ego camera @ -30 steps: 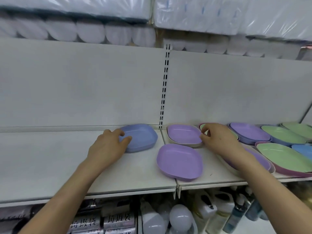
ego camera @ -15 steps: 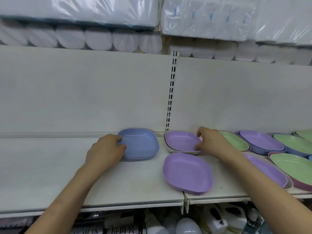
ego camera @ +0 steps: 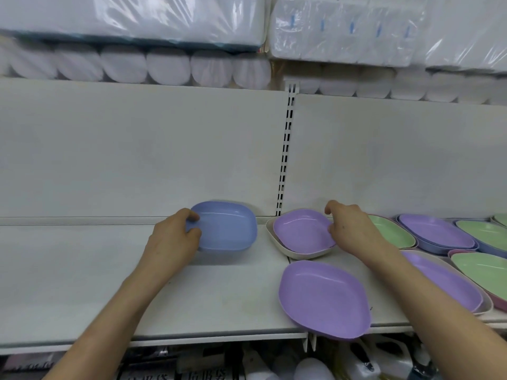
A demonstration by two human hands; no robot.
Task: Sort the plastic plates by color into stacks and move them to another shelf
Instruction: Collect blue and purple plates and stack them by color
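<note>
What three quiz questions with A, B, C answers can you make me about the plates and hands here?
1. Where is the blue plate?
A) left of the slotted upright
B) right of it, among green plates
C) down on the lower shelf

2. What colour is the plate under the back purple plate?
A) red
B) black
C) cream

3. What is the left hand doing?
A) hanging free
B) holding the blue plate's edge
C) pressing flat on the wall

Answers:
1 A: it sits alone on the left board, short of the upright.
2 C: the rim of a cream plate shows round the purple one.
3 B: fingers and thumb curl round its left rim.
</note>
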